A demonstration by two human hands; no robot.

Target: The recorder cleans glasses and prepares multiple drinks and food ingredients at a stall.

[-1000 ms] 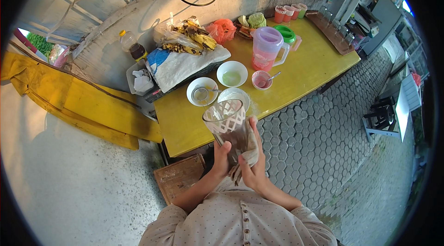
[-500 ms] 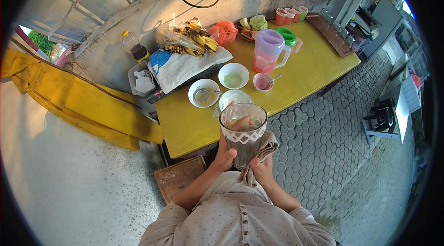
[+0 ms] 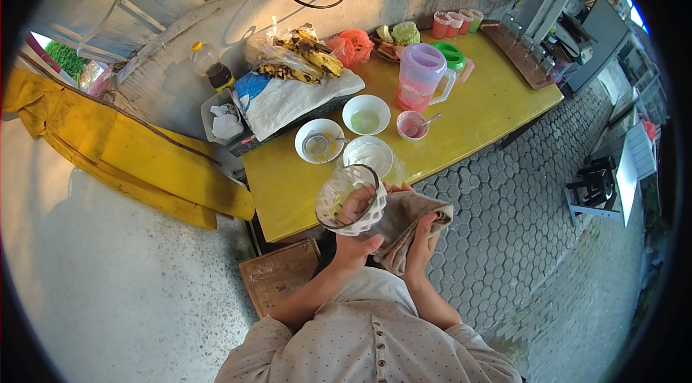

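My left hand [image 3: 353,247] is wrapped round a large clear glass vessel [image 3: 328,203] with a white diamond-pattern band. Its mouth tips up and to the left, above the table's near edge. A folded brown cloth [image 3: 404,230] lies against its lower side, gripped by my right hand [image 3: 420,247]. The cloth hides much of the vessel's bottom. Just beyond the vessel sits a bowl of white powder [image 3: 371,156]. Beside that are a white bowl with a strainer [image 3: 306,154], a bowl of pale green liquid [image 3: 365,118] and a pink cup with a spoon [image 3: 411,126].
Farther back on the yellow table [image 3: 497,95] stand a pink pitcher [image 3: 417,77], several filled cups [image 3: 455,23] and a brown tray of glasses [image 3: 513,59]. Bananas [image 3: 317,59] rest on a cloth-covered box [image 3: 295,102]. A wooden stool [image 3: 277,275] is below, at left.
The glass vessel has tipped from nearly upright toward the left. My right hand and the cloth have moved up and right, and the cloth is more spread out against it.
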